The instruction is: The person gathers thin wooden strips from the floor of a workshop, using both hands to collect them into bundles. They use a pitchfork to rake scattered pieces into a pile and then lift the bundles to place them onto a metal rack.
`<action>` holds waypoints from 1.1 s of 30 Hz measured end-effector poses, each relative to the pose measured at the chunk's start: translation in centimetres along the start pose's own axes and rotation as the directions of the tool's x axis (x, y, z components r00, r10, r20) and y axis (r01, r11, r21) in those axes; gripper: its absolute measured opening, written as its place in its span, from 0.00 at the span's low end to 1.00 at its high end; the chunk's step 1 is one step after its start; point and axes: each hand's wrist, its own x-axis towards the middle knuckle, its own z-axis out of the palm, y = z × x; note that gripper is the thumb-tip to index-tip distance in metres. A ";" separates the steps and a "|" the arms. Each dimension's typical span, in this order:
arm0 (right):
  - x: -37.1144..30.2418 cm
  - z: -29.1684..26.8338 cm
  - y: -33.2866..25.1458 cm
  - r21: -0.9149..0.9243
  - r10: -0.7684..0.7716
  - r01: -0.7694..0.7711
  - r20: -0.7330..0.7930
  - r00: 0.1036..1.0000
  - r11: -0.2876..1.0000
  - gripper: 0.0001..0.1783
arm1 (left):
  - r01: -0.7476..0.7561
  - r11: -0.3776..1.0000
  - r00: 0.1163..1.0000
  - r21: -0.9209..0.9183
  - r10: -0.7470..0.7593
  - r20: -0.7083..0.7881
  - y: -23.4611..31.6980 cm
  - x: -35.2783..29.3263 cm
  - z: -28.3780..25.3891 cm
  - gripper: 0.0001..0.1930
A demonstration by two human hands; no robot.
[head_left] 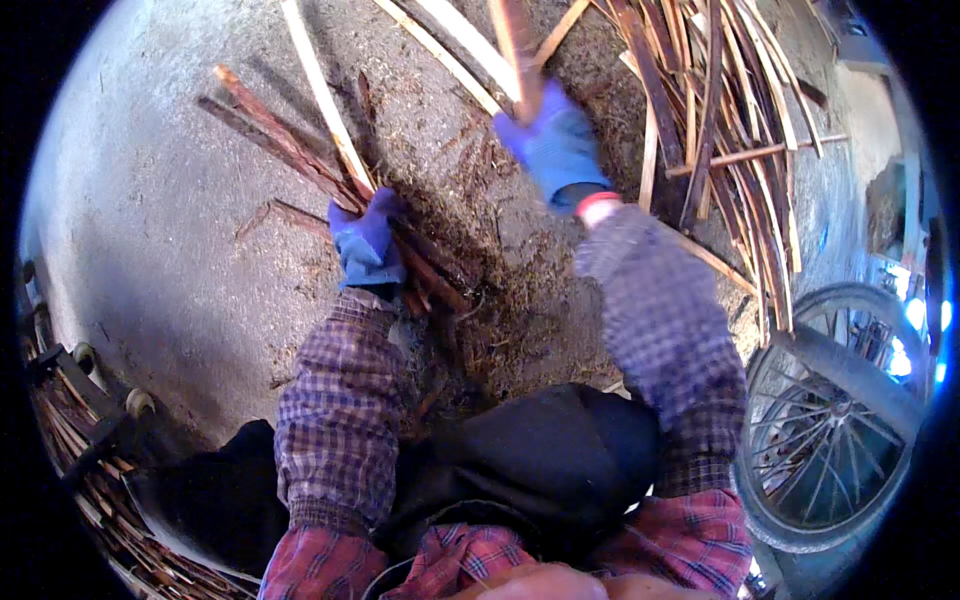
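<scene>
My left hand [367,240], in a blue and purple work glove, is closed round a small bunch of wood strips. A pale strip [325,95] and reddish-brown bark strips [275,130] stick out beyond it, and dark ends [430,270] show on its near side. Farther forward and to the right, my right hand [560,150], gloved alike and blurred by motion, closes on a brown wood strip [514,50] pointing away from me. Two pale strips [450,60] lie just left of that hand; whether it touches them I cannot tell.
A large heap of long wood strips [720,110] lies at the far right. Below it stands a spoked wheel [835,420]. More strips are stacked by a dark metal frame [95,440] at the lower left. Bark crumbs [520,290] litter the concrete floor [170,210].
</scene>
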 end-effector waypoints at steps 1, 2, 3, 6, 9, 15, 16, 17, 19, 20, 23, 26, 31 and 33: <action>-0.5 1.0 -1.3 -0.260 0.006 0.005 0.041 0.999 0.966 0.41 | -0.021 0.999 0.999 0.029 0.020 0.025 -0.3 0.4 -0.4 0.18; -1.0 1.1 -1.6 -0.179 -0.103 0.126 0.132 0.986 0.976 0.47 | -0.008 0.999 1.000 0.051 0.009 -0.014 0.5 -0.1 0.1 0.18; -0.9 1.4 -2.2 -0.232 -0.034 0.080 0.195 0.980 0.969 0.46 | 0.013 0.999 1.000 0.030 -0.013 -0.012 0.5 0.0 0.1 0.18; 0.7 2.4 -0.6 -0.190 -0.042 0.091 0.248 0.968 0.978 0.44 | 0.025 0.998 0.999 0.053 -0.027 0.022 0.4 0.0 0.3 0.18; 0.3 1.4 -2.1 -0.264 0.001 0.074 0.275 0.962 0.962 0.43 | 0.014 1.000 1.000 -0.007 -0.014 -0.002 -0.7 1.3 -1.0 0.18; -6.7 -2.2 4.3 -0.028 0.096 -0.093 0.403 0.910 0.995 0.44 | 0.088 0.987 0.993 -0.131 -0.077 0.087 -0.1 1.2 0.2 0.17; -8.7 -2.0 5.8 0.057 0.096 -0.132 0.421 0.902 0.990 0.44 | 0.084 0.994 0.991 -0.064 -0.077 0.107 0.3 1.3 -0.6 0.17; -10.6 -2.2 6.8 0.135 0.106 -0.182 0.439 0.892 0.974 0.44 | 0.089 0.996 0.987 0.007 -0.089 0.131 1.0 0.9 -0.7 0.16; -14.1 -4.0 8.1 0.222 0.012 -0.104 0.380 0.925 0.969 0.46 | 0.200 0.976 0.964 -0.082 -0.181 0.193 2.0 -1.6 -0.2 0.13; -15.7 -5.2 7.8 0.274 -0.043 -0.057 0.347 0.937 0.960 0.47 | 0.183 0.982 0.957 -0.047 -0.167 0.238 1.6 -2.8 -0.4 0.13; -19.2 -7.6 6.0 0.762 -0.074 -0.250 0.363 0.929 0.597 0.39 | 0.217 0.972 0.892 0.087 -0.234 0.388 -0.5 -6.9 0.6 0.14; -20.4 -0.4 8.9 0.666 -0.080 -0.221 0.389 0.918 0.712 0.43 | 0.248 0.961 0.849 0.123 -0.276 0.450 -2.8 -10.0 3.2 0.18; -21.4 2.1 8.2 0.254 -0.259 0.182 0.314 0.913 0.950 0.44 | 0.331 0.914 0.727 0.233 -0.405 0.554 -0.3 -12.0 5.3 0.25; -20.4 -3.4 4.2 0.218 -0.282 0.195 0.507 0.815 0.956 0.47 | 0.411 0.901 0.748 0.138 -0.420 0.513 -1.1 -11.2 3.9 0.27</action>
